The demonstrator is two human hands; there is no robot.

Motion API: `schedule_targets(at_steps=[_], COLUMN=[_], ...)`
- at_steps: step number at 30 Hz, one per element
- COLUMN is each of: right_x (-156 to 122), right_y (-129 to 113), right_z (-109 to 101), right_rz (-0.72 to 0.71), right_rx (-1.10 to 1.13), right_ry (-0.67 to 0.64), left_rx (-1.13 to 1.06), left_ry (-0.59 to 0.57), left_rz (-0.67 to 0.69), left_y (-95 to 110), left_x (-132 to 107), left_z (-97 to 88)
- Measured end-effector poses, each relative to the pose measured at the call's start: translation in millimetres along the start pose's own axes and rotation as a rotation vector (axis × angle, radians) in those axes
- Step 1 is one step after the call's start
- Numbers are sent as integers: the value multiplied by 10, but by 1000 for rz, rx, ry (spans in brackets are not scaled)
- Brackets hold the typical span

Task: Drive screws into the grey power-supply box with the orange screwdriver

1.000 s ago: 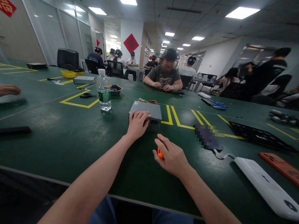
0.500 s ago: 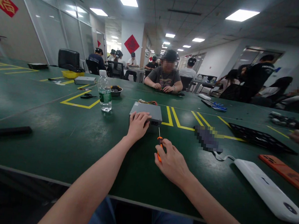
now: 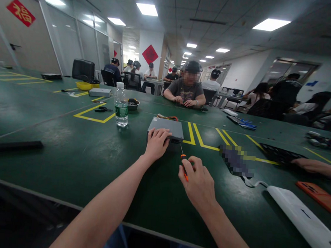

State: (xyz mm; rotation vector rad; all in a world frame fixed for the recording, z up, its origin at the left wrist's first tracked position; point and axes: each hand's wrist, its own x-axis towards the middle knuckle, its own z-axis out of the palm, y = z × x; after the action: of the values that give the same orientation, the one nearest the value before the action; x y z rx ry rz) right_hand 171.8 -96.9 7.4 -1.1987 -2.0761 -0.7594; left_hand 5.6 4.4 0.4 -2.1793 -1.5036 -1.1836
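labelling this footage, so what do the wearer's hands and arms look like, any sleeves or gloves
The left hand and right hand wear no gloves, and no rings or watch can be seen. The left forearm and right forearm are bare as far as shown.

The person's left hand (image 3: 156, 145) and right hand (image 3: 199, 186) are bare, with slim fingers (image 3: 161, 133), and both wrists (image 3: 146, 160) are bare as well. The left forearm (image 3: 108, 202) and right forearm (image 3: 229, 235) are likewise uncovered, smooth in outline, broadening from the wrist toward the elbow. Blue trousers (image 3: 115, 244) are worn, a muted, darkish shade, plain where they show; the weave is too dim to tell
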Motion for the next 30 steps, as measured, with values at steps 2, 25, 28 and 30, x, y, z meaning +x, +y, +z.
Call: schedule_targets(at_steps=[2, 25, 28, 30], right_x=[-36, -71, -82, -68], right_y=[70, 60, 10, 18], right_z=[34, 1, 6, 22], right_rz=[-32, -85, -160, -218], right_rx=[45, 5, 2, 2], right_ry=[33, 43, 5, 38], left_rx=[6, 6, 8, 9], left_ry=[-5, 3, 12, 18], left_rz=[-5, -4, 2, 3], left_y=[6, 8, 6, 9], left_x=[1, -13, -14, -16], left_z=[-3, -9, -7, -7])
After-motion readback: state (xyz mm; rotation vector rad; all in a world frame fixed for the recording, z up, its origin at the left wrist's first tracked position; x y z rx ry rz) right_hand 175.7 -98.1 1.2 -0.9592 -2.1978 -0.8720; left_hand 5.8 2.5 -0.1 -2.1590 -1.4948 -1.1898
